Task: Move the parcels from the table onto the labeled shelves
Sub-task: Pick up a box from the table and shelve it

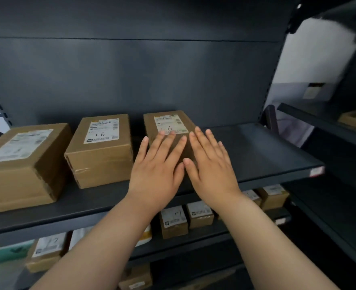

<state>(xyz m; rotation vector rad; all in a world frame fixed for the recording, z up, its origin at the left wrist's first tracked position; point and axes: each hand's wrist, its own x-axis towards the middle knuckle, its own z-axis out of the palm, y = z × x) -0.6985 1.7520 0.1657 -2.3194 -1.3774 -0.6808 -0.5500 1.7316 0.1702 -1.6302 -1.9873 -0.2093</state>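
Note:
A brown cardboard parcel (168, 124) with a white label marked "1-6" lies on the dark shelf (256, 151). My left hand (158, 166) and my right hand (209, 164) both rest flat on its near end, fingers spread and pointing toward the back panel, thumbs almost touching. Neither hand wraps around the box. To its left stand another parcel marked "1-6" (100, 149) and a larger parcel (22, 164) at the far left.
The shelf's right half is bare up to its upright post (271, 120). The shelf below holds several small parcels marked "1-7" (174, 221). A second dark rack (328, 126) with a parcel on it stands close at the right.

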